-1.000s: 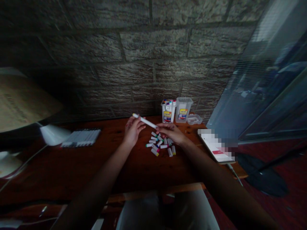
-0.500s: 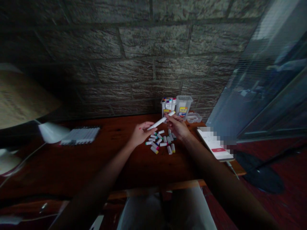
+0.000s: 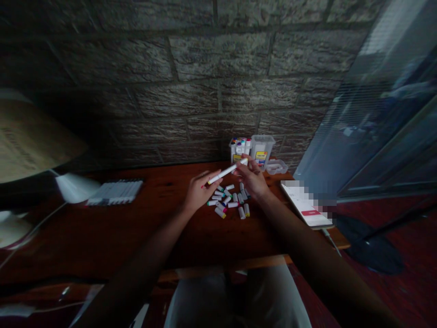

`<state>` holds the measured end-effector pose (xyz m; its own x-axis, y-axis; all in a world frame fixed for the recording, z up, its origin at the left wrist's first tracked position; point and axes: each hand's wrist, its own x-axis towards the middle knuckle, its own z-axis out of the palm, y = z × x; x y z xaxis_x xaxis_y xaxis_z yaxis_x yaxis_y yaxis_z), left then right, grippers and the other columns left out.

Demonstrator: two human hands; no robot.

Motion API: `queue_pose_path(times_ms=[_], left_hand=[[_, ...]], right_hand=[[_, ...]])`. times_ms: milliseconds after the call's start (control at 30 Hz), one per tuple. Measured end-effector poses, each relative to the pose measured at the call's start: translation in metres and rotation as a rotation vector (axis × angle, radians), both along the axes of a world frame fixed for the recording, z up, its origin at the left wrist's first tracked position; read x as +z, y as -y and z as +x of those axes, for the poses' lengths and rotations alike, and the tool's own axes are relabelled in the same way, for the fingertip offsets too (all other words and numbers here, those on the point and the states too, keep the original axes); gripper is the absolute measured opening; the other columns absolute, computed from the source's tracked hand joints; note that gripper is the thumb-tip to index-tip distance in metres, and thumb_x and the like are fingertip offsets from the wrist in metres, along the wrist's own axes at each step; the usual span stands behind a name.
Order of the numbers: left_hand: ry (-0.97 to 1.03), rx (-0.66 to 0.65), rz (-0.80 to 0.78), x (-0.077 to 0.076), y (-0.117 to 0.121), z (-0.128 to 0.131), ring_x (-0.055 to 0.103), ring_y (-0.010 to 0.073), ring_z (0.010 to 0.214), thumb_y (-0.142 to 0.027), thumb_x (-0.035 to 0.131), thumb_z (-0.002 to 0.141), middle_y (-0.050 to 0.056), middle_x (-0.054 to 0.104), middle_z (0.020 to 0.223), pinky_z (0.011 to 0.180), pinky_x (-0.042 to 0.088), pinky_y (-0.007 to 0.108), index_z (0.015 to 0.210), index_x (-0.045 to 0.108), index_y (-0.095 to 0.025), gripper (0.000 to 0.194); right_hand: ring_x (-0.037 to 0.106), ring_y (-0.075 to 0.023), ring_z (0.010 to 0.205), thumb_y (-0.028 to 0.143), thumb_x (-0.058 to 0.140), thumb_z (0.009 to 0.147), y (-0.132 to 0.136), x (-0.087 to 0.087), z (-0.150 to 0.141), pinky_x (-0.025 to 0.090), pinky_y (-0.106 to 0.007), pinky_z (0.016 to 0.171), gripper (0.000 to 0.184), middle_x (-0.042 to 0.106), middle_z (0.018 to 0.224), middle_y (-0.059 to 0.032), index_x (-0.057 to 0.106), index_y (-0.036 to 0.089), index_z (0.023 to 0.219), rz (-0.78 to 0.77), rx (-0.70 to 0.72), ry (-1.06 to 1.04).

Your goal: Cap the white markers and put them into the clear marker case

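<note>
A white marker (image 3: 225, 172) with yellow at both ends is held slantwise over the table, its right end higher. My left hand (image 3: 198, 191) grips it near the lower left end, between thumb and fingers. At the upper right end my right hand (image 3: 253, 178) pinches it with closed fingers. Below the two hands lies a loose cluster of short white marker caps (image 3: 233, 205) with coloured ends, several of them green, pink or yellow. Part of the cluster is hidden behind my hands.
Behind my right hand stand a clear box of markers (image 3: 241, 145), a second clear box (image 3: 262, 145) and a clear lid (image 3: 276, 166). A row of markers (image 3: 115, 192) lies left, near a lamp (image 3: 77, 189). A lit tablet (image 3: 309, 207) rests on the right edge.
The marker has turned to a flatter slant, and its yellow left end now shows at my left hand. My left fingers have shifted along it. The caps stay in place.
</note>
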<state>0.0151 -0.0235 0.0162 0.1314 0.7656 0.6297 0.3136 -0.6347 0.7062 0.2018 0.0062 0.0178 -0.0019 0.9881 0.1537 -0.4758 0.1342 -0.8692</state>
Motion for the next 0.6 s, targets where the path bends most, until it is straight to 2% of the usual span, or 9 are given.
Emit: queue_pose_path(times_ms=[133,267,433,600], left_hand=[[-0.134,-0.040,0.054,-0.0066,-0.0031,-0.0004,0.064,0.0167,0.075,-0.033,0.067,0.081,0.008,0.071,0.096,0.072,0.051,0.029,0.114,0.070,-0.022,0.035],[-0.203,-0.116,0.050,-0.0084,0.0012,0.0029,0.054,0.0102,0.056,-0.035,0.069,0.080,0.005,0.069,0.082,0.054,0.044,0.023,0.121,0.066,-0.020,0.044],[-0.271,-0.160,0.151,-0.0059,0.0058,0.0058,0.049,0.0078,0.053,-0.033,0.067,0.082,0.000,0.061,0.067,0.052,0.042,0.019,0.120,0.065,-0.017,0.041],[-0.323,-0.136,0.253,-0.0084,0.0036,0.0032,0.051,0.0065,0.055,-0.034,0.068,0.082,0.000,0.063,0.073,0.053,0.044,0.018,0.120,0.063,-0.014,0.044]], right_hand=[[0.061,-0.0104,0.066,0.044,0.078,0.063,-0.0034,-0.0073,-0.0019,0.041,-0.018,0.050,0.063,0.067,0.080,0.0054,0.048,0.032,0.117,0.011,-0.054,0.035],[0.058,-0.0086,0.062,0.042,0.077,0.065,-0.0071,-0.0111,-0.0024,0.042,-0.018,0.052,0.058,0.065,0.077,0.0067,0.048,0.032,0.114,0.015,-0.104,-0.005],[0.059,-0.0095,0.061,0.041,0.077,0.066,-0.0077,-0.0110,-0.0034,0.042,-0.018,0.050,0.053,0.065,0.073,0.0065,0.050,0.030,0.110,0.025,-0.110,-0.024],[0.062,-0.0124,0.062,0.030,0.081,0.061,-0.0026,-0.0097,-0.0073,0.048,-0.022,0.054,0.069,0.064,0.071,0.0083,0.044,0.034,0.119,0.060,-0.001,0.002]])
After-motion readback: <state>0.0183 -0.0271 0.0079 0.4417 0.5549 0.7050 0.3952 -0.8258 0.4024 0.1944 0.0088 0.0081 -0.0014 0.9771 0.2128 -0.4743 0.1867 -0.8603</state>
